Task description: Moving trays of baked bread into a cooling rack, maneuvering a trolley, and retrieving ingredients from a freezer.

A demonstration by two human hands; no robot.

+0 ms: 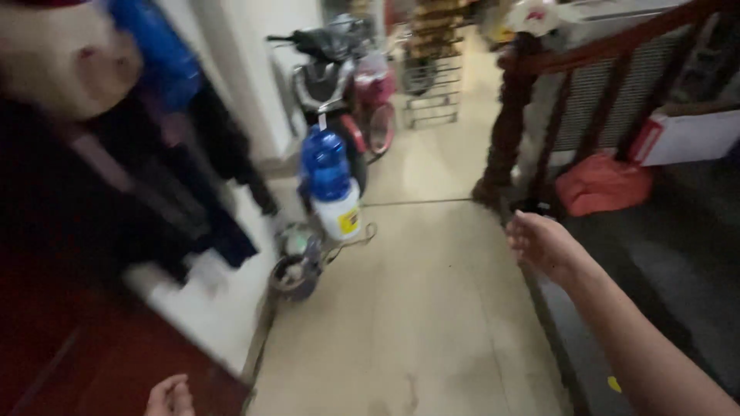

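Observation:
My right hand (541,240) reaches forward over the pale tiled floor (416,308), fingers loosely apart and holding nothing, close to the base of a dark wooden stair post (505,131). Only the knuckles of my left hand (169,397) show at the bottom edge, beside a dark red wooden surface (116,362); whether it holds anything is hidden. Ahead on the floor stands a white sprayer bottle with a blue top (333,189), with a small dark pot (293,273) in front of it.
A parked scooter (331,77) and a pink bag (375,83) stand further down the hallway. Dark clothes (154,177) hang on the left wall. A wooden railing (617,46), a red bag (603,185) and a white box (686,135) are on the right.

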